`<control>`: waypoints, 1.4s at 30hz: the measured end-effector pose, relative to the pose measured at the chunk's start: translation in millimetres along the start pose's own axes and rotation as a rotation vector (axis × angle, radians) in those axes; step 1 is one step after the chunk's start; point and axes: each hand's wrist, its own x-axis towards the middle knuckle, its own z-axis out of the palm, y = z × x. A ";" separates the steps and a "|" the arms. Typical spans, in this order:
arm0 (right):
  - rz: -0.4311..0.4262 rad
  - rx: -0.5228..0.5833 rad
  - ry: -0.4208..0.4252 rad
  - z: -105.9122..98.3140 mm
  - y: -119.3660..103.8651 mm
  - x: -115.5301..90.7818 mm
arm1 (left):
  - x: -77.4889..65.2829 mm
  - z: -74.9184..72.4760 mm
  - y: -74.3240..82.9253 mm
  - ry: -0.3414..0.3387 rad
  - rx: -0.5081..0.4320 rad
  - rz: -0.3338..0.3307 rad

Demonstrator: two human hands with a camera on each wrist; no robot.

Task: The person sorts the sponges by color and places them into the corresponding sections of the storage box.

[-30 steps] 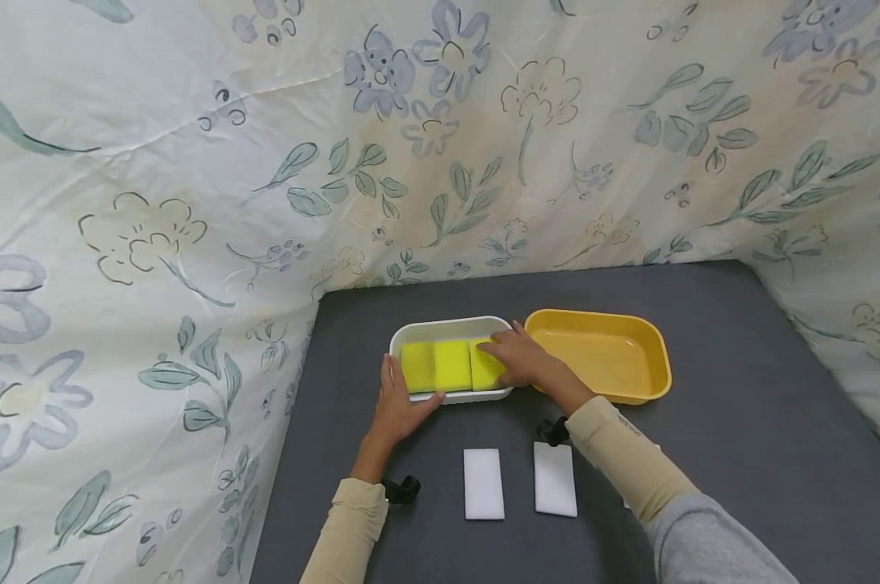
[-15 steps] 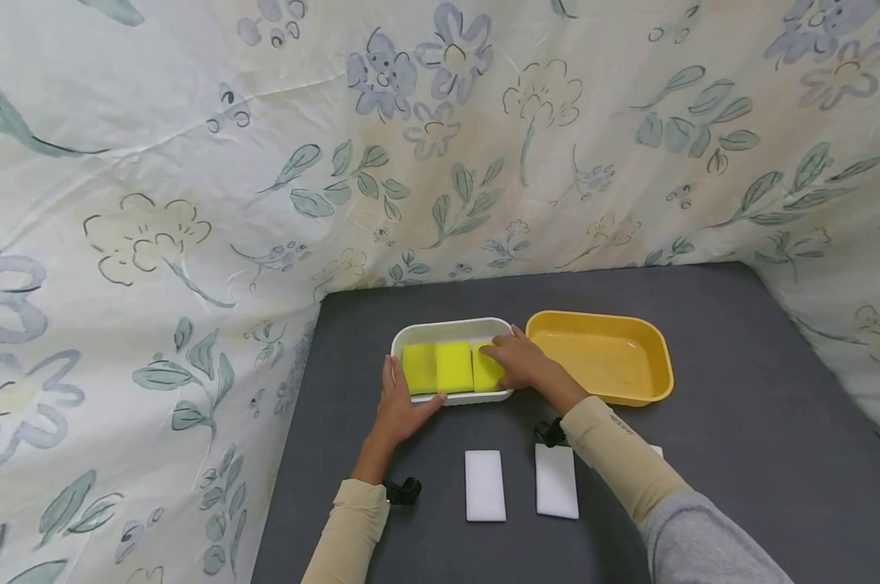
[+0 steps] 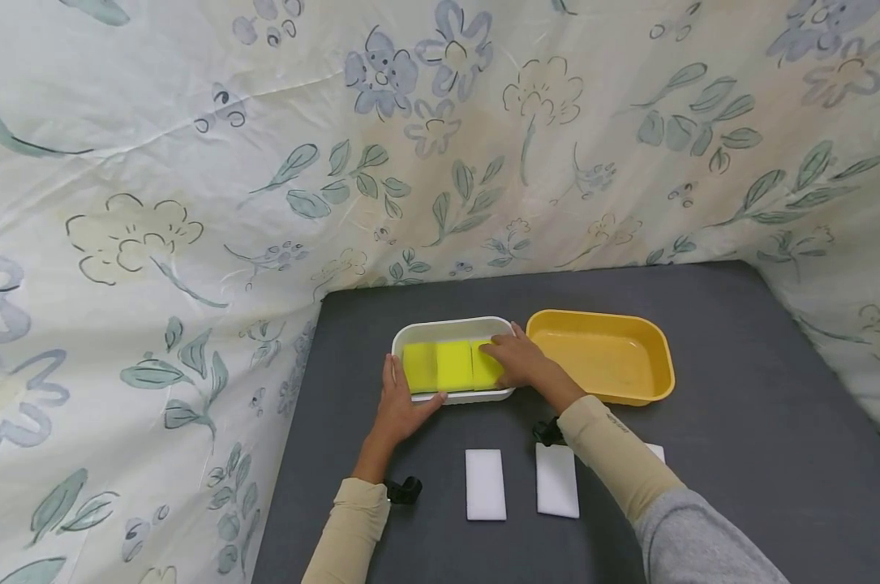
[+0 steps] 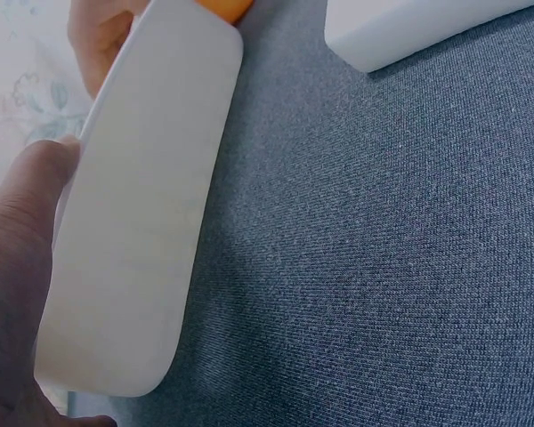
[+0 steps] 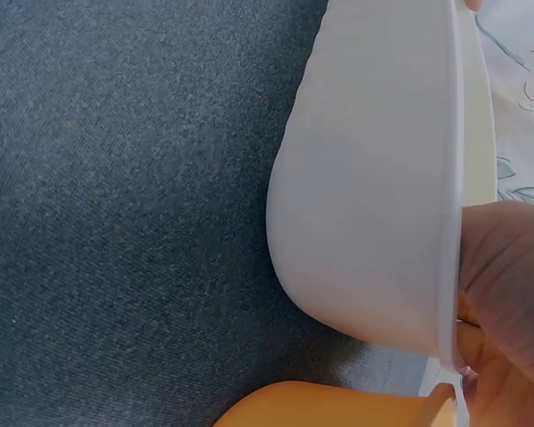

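A white tray [image 3: 440, 332] stands upright on a dark tabletop [image 3: 739, 405], in front of a person whose two hands are at its ends. Its long axis runs left to right, nearly in line with the tabletop's back edge. Inside lie three yellow sponges, side by side: a left sponge [image 3: 419, 367], a middle sponge [image 3: 454, 366] and a right sponge [image 3: 485, 369]. The middle one shows best, its long axis pointing front to back, across the tray.

The left hand [image 3: 401, 405] spans the tray's near left corner, its grip wide apart: fingers straight along the end, thumb stretched along the front rim. The right hand [image 3: 520, 359] reaches over the right end, a finger on the right sponge; whether its grip is clamped on that sponge cannot be told.

A yellow tray [image 3: 603, 361] sits just beside, to the right. Nearer the person, two white blocks [image 3: 486, 485] point front to back, and a third white piece [image 3: 656, 451] is mostly hidden by the right sleeve [image 3: 622, 454].

Only the head view shows the sponges. The left wrist view adds the tray's smooth outer front wall and the thumb tip on its rim; the right wrist view adds the rounded lower corner beside the yellow tray.
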 end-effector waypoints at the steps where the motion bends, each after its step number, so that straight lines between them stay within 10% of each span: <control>1: 0.002 0.005 -0.001 0.0 -0.2 0.0 | 0.1 0.1 -0.3 0.000 -0.001 -0.001; 17: -0.002 0.066 -0.001 2.0 3.2 -2.7 | 0.7 2.3 1.2 0.006 0.005 -0.007; 25: -0.030 0.288 0.016 -10.2 17.9 -13.8 | 1.2 3.9 -1.8 0.022 -0.009 0.022; 32: 0.078 0.369 0.226 -17.7 32.6 -53.7 | 1.6 2.5 -2.6 0.011 0.002 0.007; 42: 0.191 0.242 0.738 7.0 64.9 -150.0 | -0.4 -0.4 3.1 0.022 -0.004 0.020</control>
